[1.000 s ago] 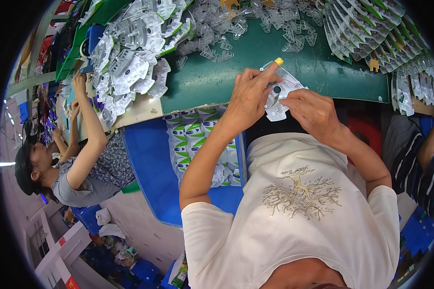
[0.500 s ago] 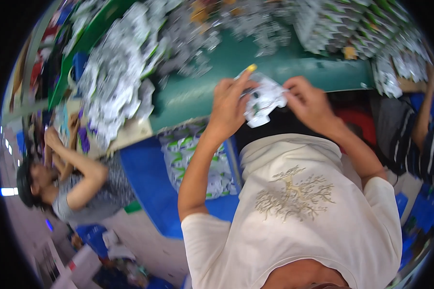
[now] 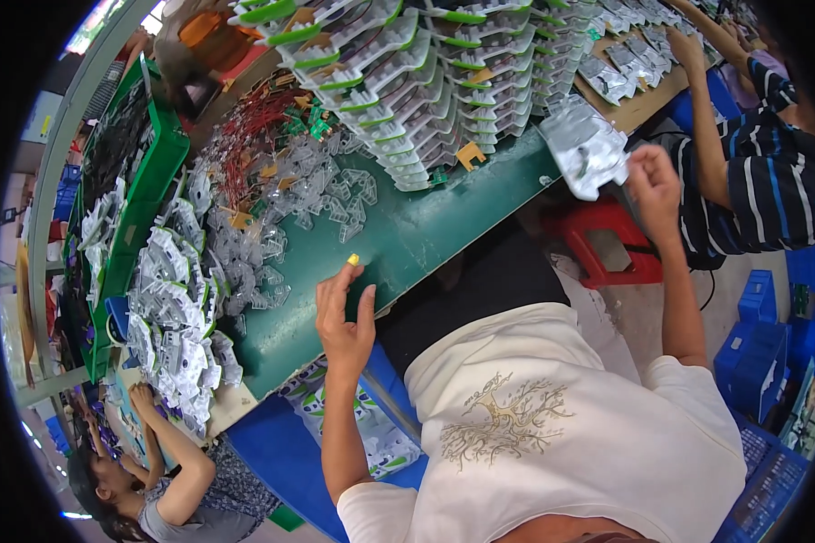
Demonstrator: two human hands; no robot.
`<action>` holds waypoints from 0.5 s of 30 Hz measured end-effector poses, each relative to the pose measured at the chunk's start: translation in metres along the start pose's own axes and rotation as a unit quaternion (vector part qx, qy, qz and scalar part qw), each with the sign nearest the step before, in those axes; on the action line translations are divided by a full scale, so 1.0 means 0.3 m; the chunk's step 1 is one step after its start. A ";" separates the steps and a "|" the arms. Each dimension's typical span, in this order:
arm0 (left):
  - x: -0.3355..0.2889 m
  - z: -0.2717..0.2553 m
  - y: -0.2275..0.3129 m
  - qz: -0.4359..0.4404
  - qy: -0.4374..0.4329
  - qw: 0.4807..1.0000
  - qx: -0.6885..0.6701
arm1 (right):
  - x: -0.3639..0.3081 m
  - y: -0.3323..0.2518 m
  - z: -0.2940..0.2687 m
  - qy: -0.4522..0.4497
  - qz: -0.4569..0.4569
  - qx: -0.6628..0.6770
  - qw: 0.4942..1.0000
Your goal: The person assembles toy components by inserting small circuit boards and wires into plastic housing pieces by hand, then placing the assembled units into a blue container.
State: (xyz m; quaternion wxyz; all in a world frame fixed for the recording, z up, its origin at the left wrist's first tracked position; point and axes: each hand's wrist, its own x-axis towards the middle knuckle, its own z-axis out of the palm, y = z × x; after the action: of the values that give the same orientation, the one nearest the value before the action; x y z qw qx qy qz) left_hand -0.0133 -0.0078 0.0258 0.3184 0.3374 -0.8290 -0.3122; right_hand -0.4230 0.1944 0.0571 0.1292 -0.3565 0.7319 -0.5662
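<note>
A white plastic housing (image 3: 587, 149) is at the right end of the green table, its near edge pinched between the fingers of my right hand (image 3: 656, 185). Small dark details show on its face. My left hand (image 3: 344, 321) holds nothing over the table's front edge, thumb and fingers apart. A yellow finger cot (image 3: 353, 259) covers one of its fingertips. Nearest to that hand lie small clear plastic parts (image 3: 349, 195), scattered on the table. Tall stacks of white housings with green edges (image 3: 407, 109) rise behind them.
Loose white housings (image 3: 172, 317) heap up at the table's left, beside a green bin (image 3: 158, 136). Red wires (image 3: 244, 149) lie farther back. A red stool (image 3: 602, 244) stands below the right end. Co-workers sit on both sides, one in a striped shirt (image 3: 752, 190). A blue bin (image 3: 272, 457) holds bagged housings.
The housing was between both hands; now only my right hand has it, farther right. My left hand has let go and moved left. The view has turned and shifted.
</note>
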 end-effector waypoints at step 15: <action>-0.043 -0.059 -0.056 -0.023 0.089 0.996 0.008 | 0.011 0.037 0.141 0.121 -0.112 -0.023 0.986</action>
State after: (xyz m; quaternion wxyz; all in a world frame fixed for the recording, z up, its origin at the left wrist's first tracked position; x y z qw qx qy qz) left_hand 0.0132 -0.0131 0.0199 0.3809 0.3855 -0.7918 -0.2818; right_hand -0.4045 0.1622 0.0340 -0.0330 -0.3681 0.7101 -0.5993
